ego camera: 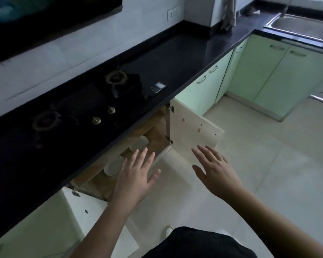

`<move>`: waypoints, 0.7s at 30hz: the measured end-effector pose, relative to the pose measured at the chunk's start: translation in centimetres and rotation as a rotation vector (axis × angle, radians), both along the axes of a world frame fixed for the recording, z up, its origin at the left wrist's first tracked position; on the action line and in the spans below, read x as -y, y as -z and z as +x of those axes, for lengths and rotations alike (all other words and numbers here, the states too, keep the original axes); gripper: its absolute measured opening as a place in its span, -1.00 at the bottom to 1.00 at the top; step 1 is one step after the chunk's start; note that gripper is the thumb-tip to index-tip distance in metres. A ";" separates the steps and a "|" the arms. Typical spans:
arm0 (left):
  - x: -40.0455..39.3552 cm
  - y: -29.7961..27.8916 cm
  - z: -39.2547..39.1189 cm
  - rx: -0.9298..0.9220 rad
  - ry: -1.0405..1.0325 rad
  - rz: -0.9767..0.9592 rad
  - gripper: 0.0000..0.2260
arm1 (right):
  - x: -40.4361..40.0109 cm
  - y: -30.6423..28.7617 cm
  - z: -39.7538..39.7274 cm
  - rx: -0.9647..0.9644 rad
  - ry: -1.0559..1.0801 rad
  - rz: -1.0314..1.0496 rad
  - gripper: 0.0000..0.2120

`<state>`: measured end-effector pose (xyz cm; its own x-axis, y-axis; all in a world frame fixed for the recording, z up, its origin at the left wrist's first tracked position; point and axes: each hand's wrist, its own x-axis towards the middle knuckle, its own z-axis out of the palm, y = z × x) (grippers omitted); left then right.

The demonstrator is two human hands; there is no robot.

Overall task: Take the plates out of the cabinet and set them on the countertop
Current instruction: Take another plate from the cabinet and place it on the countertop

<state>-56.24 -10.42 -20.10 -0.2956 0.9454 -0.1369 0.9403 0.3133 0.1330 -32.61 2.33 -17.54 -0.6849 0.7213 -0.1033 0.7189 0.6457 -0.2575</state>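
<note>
The cabinet (157,135) under the black countertop (175,58) stands open, both doors swung out. Inside lie two white plates: one (139,143) further back and one (113,166) nearer, each partly hidden by the counter edge. My left hand (136,174) is spread flat with fingers apart, just in front of the cabinet opening and over the nearer plate, holding nothing. My right hand (215,168) is also spread and empty, hovering in front of the right cabinet door (192,131).
A two-burner gas hob (78,107) with knobs is set into the countertop above the cabinet. The left cabinet door (90,216) juts out near my left forearm. Green cabinets (268,75) and a steel sink (302,28) lie to the right. Pale tiled floor (268,164) stretches below.
</note>
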 end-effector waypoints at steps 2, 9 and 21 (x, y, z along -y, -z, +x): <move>-0.2 -0.1 -1.3 0.005 -0.036 0.003 -0.36 | -1.1 -0.1 -1.8 -0.004 -0.043 -0.011 -0.41; -0.4 -0.1 -3.3 -0.023 -0.152 -0.007 -0.36 | -5.5 0.9 -7.1 0.018 -0.263 0.007 -0.41; -2.7 0.6 -0.5 -0.001 -0.392 -0.087 -0.34 | -13.6 3.0 -13.4 -0.046 -0.677 -0.056 -0.47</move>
